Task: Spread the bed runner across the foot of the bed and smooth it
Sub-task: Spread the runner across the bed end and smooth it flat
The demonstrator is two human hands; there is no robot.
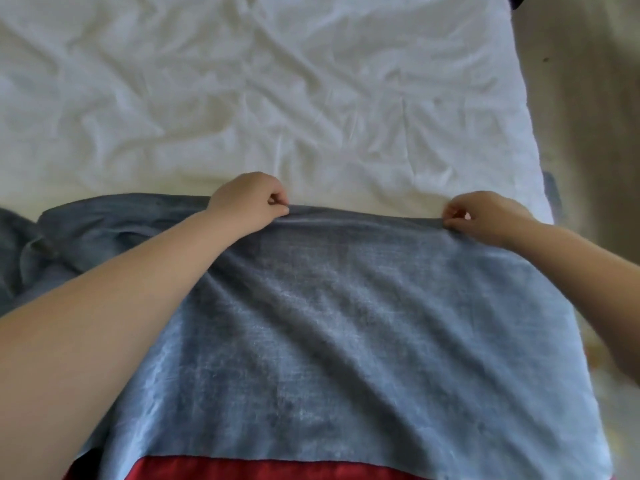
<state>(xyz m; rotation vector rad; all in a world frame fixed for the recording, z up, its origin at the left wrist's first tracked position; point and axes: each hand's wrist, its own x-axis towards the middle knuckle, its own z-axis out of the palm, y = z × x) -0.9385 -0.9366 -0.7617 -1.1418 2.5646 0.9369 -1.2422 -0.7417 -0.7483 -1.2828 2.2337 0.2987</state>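
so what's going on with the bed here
A person is laying a blue-grey bed runner over a bed with a creased white sheet. The left hand and the right hand each pinch the runner's far edge, apart from one another. Between them the cloth lies fairly flat, with a few diagonal creases. Off to the left the runner is bunched and folded, so it is not yet fully spread or smoothed. A strip of red fabric shows below the runner's near edge.

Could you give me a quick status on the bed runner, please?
Left hand, right hand pinch runner far edge. Left end bunched. Nothing visible in the way.
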